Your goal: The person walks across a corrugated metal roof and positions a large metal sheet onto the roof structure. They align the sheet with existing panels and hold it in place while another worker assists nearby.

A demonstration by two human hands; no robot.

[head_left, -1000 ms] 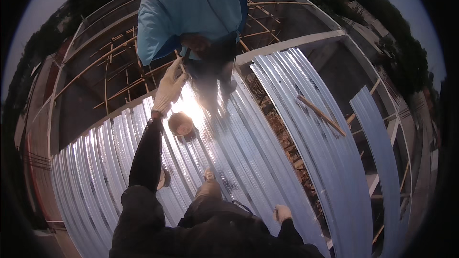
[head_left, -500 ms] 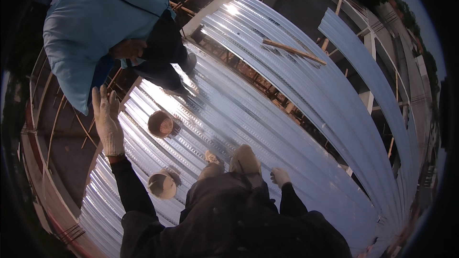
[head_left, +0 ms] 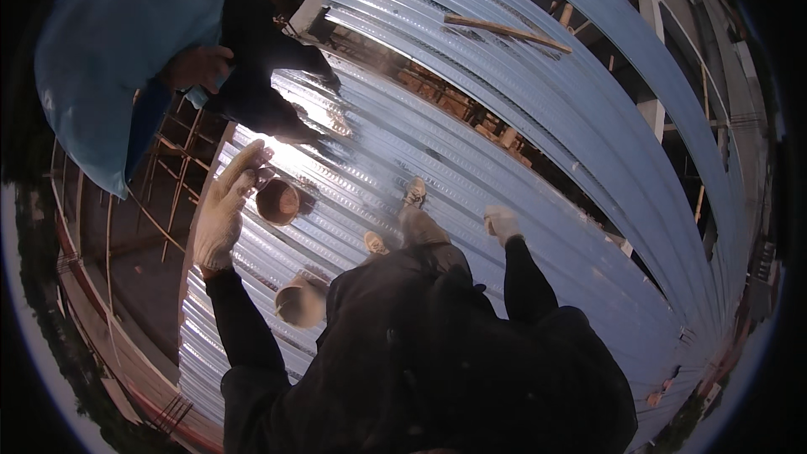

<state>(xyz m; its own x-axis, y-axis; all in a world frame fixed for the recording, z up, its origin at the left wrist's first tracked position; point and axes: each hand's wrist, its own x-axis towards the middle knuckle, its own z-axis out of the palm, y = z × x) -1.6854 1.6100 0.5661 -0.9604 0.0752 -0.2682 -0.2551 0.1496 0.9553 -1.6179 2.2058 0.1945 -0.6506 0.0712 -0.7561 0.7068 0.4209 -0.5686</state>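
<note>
My left hand [head_left: 223, 214], in a pale knit work glove, is raised with its fingers stretched and slightly bent. It holds nothing and appears just beside a round bucket [head_left: 263, 206] that has something brownish in it. A second bucket [head_left: 296, 307] stands nearer me on the ribbed metal decking [head_left: 471, 193], left of my body. Off to my right hangs my right hand [head_left: 503, 223], gloved too, its fingers curled in with nothing visible in them. Both buckets are apart from my hands as far as I can tell.
A person in a light blue top [head_left: 109, 59] stands at the upper left, one hand [head_left: 197, 69] low in front. A wooden strip [head_left: 508, 32] lies across far metal sheets. Gaps showing poles and beams [head_left: 172, 168] border the decking.
My left hand has lowered and tipped toward the far bucket. My right hand has swung forward. One foot has stepped ahead, and the person in blue sits farther left in view.
</note>
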